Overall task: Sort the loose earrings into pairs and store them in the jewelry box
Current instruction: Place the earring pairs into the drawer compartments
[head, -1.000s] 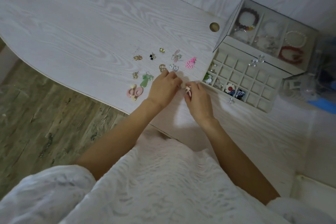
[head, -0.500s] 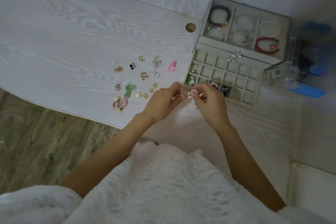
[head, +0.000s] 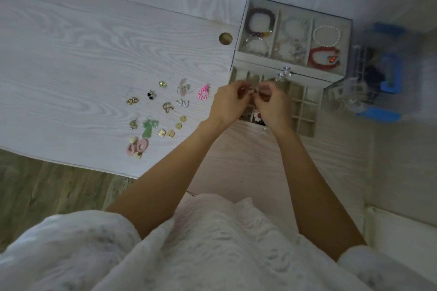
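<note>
Both the left hand (head: 228,101) and right hand (head: 274,104) pinched a small earring pair (head: 253,92) directly above the jewelry box (head: 305,111) tray's compartments, just beneath them.

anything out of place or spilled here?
Nothing spilled or damaged. One small clear trinket lies on the white wood-grain table just outside the open grid drawer of the beige jewelry box.

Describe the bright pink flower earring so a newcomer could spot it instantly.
Start at the grey jewelry box on the white woodgrain table, then look left of its open drawer, beside the left hand. The bright pink flower earring is the loose piece lying nearest the box, the only vivid pink openwork one.
</note>
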### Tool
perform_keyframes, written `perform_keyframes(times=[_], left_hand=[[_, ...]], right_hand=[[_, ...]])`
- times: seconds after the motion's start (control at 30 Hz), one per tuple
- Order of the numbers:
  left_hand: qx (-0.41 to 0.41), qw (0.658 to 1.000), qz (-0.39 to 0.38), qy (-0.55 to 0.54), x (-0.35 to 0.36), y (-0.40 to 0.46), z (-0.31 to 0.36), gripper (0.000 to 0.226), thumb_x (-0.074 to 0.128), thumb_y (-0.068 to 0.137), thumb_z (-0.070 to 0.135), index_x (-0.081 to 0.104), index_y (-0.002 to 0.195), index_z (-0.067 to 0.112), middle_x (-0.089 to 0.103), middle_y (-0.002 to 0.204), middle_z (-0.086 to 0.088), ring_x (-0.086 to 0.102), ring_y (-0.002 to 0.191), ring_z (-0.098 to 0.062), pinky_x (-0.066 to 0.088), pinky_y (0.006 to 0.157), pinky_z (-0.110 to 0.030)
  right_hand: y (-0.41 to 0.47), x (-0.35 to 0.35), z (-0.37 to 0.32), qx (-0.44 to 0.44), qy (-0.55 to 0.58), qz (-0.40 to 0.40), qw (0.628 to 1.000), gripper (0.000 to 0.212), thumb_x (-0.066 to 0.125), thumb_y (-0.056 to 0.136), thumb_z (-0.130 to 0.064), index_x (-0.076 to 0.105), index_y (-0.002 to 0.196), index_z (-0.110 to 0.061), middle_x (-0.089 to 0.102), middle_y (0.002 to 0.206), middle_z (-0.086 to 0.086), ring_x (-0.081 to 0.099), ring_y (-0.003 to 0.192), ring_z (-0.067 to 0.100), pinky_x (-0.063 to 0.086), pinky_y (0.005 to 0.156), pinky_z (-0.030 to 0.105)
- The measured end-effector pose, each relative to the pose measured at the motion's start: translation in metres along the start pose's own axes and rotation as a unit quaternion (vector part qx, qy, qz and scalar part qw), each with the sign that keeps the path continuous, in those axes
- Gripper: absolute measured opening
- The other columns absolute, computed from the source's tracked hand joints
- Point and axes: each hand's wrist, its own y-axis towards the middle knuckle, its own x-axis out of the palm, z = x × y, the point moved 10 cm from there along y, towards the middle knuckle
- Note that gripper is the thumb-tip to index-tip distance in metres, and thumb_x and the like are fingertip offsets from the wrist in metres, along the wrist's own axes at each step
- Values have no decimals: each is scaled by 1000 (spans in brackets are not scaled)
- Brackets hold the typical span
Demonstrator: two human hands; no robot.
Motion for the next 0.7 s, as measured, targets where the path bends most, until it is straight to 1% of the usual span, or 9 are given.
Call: perform_keyframes(times=[0.07, 0.13, 0.27, 0.33, 0.4, 0.47, 0.53, 0.6, 0.7], left_hand=[[19, 999, -9, 35, 2, -1, 2, 34, 50, 86, 4, 61, 118, 7, 68, 110, -12, 63, 99, -25, 49, 87, -31], [52, 995, -7, 82, 2, -3, 6, 34, 48, 85, 1, 62, 115, 7, 68, 107, -14, 63, 95, -30, 49, 83, -35], [146, 968, -8, 206, 6, -9, 14, 35, 50, 82, -1, 63, 113, 8, 66, 111, -11, 54, 100, -31, 44, 83, -34], [190, 945, 15, 264, 5, -14, 17, 35, 54, 77, 1, 66, 108, 10, 69, 104, -8, 55, 95, -32, 49, 78, -37], [199, 941, 45, 271, -2, -17, 16, 27, 56, 74, 0, 67, 98, 7, 69, 94, -10, 57, 85, -33, 52, 68, -38], [199, 943, 64, 258, -8, -21, 17, 19, 57, 73, -1, 63, 91, 4, 67, 86, -12, 57, 78, -35, 48, 61, -38], [206, 942, 54, 258, -5, -23, 17, 25, 47, 77, 5, 63, 96, 5, 66, 87, -12, 58, 79, -34, 47, 61, -37], [212, 938, 37, 272, 0, -23, 14, 45, 31, 77, 16, 63, 107, 9, 67, 96, -9, 58, 84, -32, 49, 65, -37], [223, 929, 22, 296, 6, -22, 10, 53, 25, 77, 18, 64, 113, 12, 66, 106, -7, 59, 92, -30, 49, 70, -37]], right_hand=[[-1, 0, 5, 2, -21, -3, 1000, 27, 60, 88, -10, 60, 115, -6, 67, 111, 9, 64, 97, 21, 52, 87, 34], [-3, -2, 7, -17, -50, 3, 999, 24, 57, 88, -7, 64, 111, -8, 69, 104, 10, 65, 90, 23, 54, 83, 38], [-11, -1, -7, -102, -143, 26, 984, 25, 54, 87, -6, 65, 110, -10, 67, 104, 10, 62, 90, 26, 49, 78, 33], [-14, 2, -15, -132, -166, 26, 977, 26, 52, 88, -6, 66, 109, -11, 64, 103, 8, 59, 89, 24, 46, 75, 31], [-16, 7, -21, -160, -185, 16, 969, 27, 51, 87, -5, 67, 107, -11, 64, 100, 7, 57, 89, 23, 42, 74, 28], [-18, 13, -21, -171, -213, 2, 962, 25, 51, 86, -5, 67, 105, -8, 64, 100, 8, 56, 94, 26, 41, 77, 29], [-18, 16, -16, -162, -225, -2, 961, 23, 52, 87, -6, 67, 104, -7, 64, 104, 9, 54, 100, 28, 42, 81, 31], [-19, 15, -16, -163, -217, 12, 962, 21, 52, 86, -6, 66, 102, -8, 64, 102, 10, 54, 99, 30, 44, 82, 35], [-23, 9, -20, -175, -215, 53, 959, 22, 52, 86, -5, 66, 103, -7, 61, 100, 12, 53, 96, 31, 46, 83, 40]])
